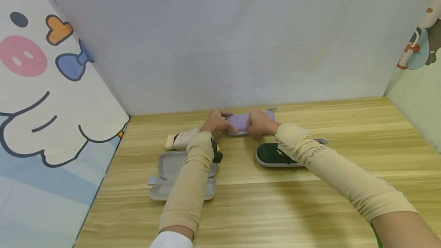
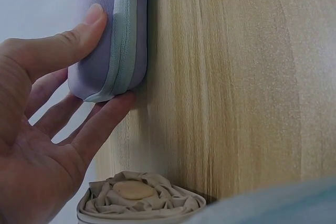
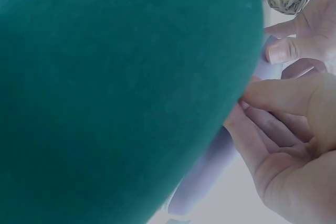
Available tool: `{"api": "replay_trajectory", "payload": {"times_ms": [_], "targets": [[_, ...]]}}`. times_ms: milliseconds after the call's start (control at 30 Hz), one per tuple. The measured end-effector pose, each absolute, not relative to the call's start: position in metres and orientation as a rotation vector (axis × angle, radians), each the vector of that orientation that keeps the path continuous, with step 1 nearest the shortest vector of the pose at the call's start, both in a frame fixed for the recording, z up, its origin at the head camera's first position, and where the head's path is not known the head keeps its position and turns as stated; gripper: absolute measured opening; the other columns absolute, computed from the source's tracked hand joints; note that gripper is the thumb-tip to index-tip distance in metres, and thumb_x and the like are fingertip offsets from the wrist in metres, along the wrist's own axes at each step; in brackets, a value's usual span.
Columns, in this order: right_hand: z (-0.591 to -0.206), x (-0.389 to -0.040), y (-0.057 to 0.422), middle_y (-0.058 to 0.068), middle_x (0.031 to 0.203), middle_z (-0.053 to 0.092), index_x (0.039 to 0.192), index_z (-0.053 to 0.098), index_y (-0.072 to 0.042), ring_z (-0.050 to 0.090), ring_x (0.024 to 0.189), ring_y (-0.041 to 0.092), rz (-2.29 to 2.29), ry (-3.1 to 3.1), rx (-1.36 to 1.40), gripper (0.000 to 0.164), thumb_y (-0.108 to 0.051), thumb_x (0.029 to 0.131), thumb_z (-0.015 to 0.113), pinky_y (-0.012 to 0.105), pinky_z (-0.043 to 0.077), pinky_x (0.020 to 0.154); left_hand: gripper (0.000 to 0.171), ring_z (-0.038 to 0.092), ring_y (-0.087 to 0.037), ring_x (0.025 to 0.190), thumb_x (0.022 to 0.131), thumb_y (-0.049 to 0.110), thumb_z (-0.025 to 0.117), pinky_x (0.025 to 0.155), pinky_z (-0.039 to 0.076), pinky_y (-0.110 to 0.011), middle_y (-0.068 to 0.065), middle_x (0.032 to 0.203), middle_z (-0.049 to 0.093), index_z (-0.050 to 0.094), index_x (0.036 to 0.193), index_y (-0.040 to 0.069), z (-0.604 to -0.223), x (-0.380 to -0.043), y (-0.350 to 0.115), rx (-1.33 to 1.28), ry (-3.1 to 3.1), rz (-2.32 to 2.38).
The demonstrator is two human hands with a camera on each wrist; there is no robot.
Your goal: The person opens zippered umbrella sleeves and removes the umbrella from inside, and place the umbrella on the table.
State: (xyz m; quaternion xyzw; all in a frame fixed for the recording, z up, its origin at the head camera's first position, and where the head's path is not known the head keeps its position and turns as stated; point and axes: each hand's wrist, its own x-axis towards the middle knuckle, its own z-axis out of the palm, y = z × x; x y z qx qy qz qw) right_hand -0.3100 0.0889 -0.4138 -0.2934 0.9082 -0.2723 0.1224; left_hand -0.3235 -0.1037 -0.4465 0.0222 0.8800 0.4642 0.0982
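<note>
A purple zip case with a pale zipper band lies near the back of the table. My left hand holds its left end, the thumb on the lid and the fingers round the rounded end. At the front edge of the case, the curled fingers of my right hand pinch along the zipper side. In the right wrist view, a dark green case hides much of the purple case and what lies between the right thumb and forefinger.
The green case lies below my right forearm. Under my left forearm sits an open grey case, with a rolled beige folding umbrella behind it. A white wall rises along the table's back edge.
</note>
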Motion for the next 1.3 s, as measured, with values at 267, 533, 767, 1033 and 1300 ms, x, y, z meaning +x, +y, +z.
{"api": "replay_trajectory", "payload": {"times_ms": [267,533,767,1033,1300], "targets": [[-0.42,-0.317,0.086,0.004,0.046,0.059,0.053,0.068,0.0,0.054,0.038,0.009,-0.87,2.598,-0.928,0.021,0.01,0.067,0.056,0.024,0.047,0.042,0.063,0.064,-0.023,0.088,0.06,0.008,0.089,0.068,0.055,-0.035,-0.014,0.128,0.058,0.067,0.119,0.012,-0.444,-0.321,-0.103,0.061,2.604,1.371],[-0.42,-0.317,0.084,0.005,0.047,0.06,0.059,0.07,0.004,0.053,0.038,0.009,-0.858,2.586,-0.901,0.018,0.011,0.069,0.056,0.024,0.047,0.042,0.062,0.064,-0.025,0.091,0.062,0.006,0.088,0.069,0.055,-0.035,-0.015,0.129,0.057,0.066,0.12,0.011,-0.442,-0.32,-0.102,0.064,2.596,1.371],[-0.415,-0.311,0.079,0.003,0.046,0.059,0.061,0.07,0.006,0.046,0.037,0.003,-0.821,2.635,-0.886,0.017,0.011,0.07,0.057,0.017,0.041,0.04,0.062,0.063,-0.024,0.091,0.061,0.007,0.089,0.065,0.055,-0.031,-0.015,0.128,0.058,0.067,0.119,0.011,-0.443,-0.32,-0.102,0.062,2.612,1.357],[-0.416,-0.312,0.074,0.0,0.045,0.056,0.06,0.07,0.005,0.045,0.037,0.003,-0.8,2.633,-0.888,0.016,0.012,0.067,0.057,0.017,0.04,0.04,0.06,0.064,-0.023,0.078,0.062,0.005,0.087,0.062,0.055,-0.034,-0.015,0.126,0.059,0.067,0.118,0.01,-0.441,-0.319,-0.102,0.078,2.613,1.352],[-0.418,-0.313,0.069,-0.001,0.046,0.056,0.058,0.069,0.003,0.047,0.037,0.004,-0.784,2.656,-0.864,0.017,0.01,0.07,0.059,0.018,0.043,0.041,0.059,0.064,-0.025,0.084,0.064,0.004,0.085,0.062,0.055,-0.033,-0.015,0.125,0.059,0.067,0.119,0.01,-0.439,-0.318,-0.1,0.07,2.622,1.33]]}}
